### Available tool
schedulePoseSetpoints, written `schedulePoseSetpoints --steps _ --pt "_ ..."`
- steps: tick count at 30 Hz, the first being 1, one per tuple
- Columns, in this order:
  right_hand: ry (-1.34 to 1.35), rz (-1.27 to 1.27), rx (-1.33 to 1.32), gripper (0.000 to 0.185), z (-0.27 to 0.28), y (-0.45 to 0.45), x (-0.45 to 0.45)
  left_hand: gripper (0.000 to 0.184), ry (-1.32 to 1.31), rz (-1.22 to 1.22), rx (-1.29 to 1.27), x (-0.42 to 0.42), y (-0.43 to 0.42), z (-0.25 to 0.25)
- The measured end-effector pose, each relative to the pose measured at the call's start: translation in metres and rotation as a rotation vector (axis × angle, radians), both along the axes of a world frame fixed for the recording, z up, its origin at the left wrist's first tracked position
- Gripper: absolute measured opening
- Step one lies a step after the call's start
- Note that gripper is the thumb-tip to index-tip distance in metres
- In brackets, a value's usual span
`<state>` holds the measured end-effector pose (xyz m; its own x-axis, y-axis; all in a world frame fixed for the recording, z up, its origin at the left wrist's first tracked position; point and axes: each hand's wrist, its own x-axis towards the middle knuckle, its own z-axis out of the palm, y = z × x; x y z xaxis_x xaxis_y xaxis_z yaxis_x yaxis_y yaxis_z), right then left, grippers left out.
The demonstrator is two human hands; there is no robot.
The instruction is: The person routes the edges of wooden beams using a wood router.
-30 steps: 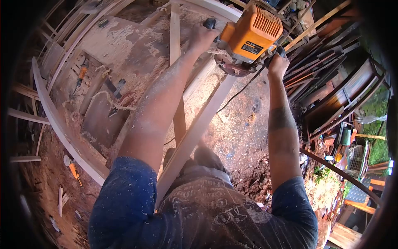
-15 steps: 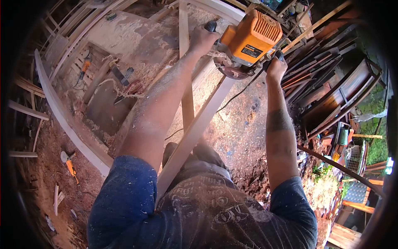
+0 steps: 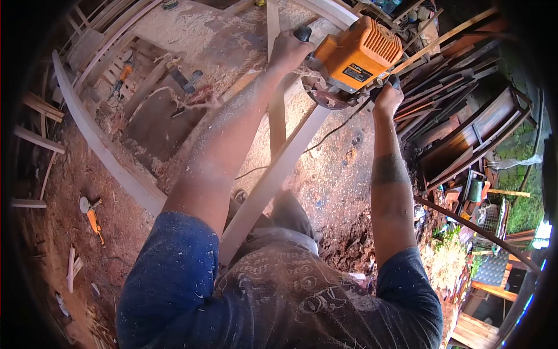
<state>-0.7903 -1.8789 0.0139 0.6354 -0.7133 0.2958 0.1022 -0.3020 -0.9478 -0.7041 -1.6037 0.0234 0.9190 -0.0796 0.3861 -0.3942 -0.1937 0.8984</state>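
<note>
An orange router (image 3: 357,55) with a round base rests at the far end of a long pale wooden board (image 3: 279,168). My left hand (image 3: 289,51) is wrapped round its black left handle. On the opposite side, my right hand (image 3: 387,99) grips the other black handle. The board slopes from the router down towards my torso, between my arms. Its near end passes beside my left sleeve. The router's bit is hidden under the housing and base.
A dark cord (image 3: 343,125) trails below the router. A long curved timber (image 3: 110,148) lies at left, near an orange angle grinder (image 3: 92,220) on the ground. Stacked dark wood strips (image 3: 447,93) and a wooden panel (image 3: 476,136) lie at right. Sawdust covers the floor.
The view has shifted slightly, and the router appears a little further right in it. Both hands keep their hold on the handles.
</note>
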Motion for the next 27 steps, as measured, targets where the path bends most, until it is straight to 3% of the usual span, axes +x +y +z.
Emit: schedulePoseSetpoints --steps 10,14,15,18,19,23,27 --pt "-0.061 0.146 -0.055 0.019 -0.006 0.023 -0.027 0.026 0.034 0.016 -0.064 -0.034 0.026 -0.010" --pt "-0.005 0.102 0.050 0.018 0.013 0.054 -0.051 0.025 0.014 0.009 -0.027 -0.052 0.043 -0.003" --pt "-0.047 0.120 -0.059 0.018 0.001 0.044 -0.048 0.024 0.018 0.019 -0.031 -0.056 0.046 -0.002" --pt "-0.080 0.150 0.078 0.017 0.014 0.069 -0.064 0.021 0.080 0.002 -0.054 -0.066 0.056 0.000" --pt "-0.009 0.100 -0.055 0.016 0.011 0.066 -0.067 0.019 0.114 -0.016 -0.061 -0.072 0.060 0.001" --pt "-0.079 0.150 0.061 0.019 0.004 0.080 -0.082 0.019 0.036 -0.007 -0.050 -0.087 0.076 0.000" --pt "-0.066 0.104 0.012 0.018 0.009 0.106 -0.109 0.020 0.024 -0.008 -0.041 -0.103 0.094 -0.008"
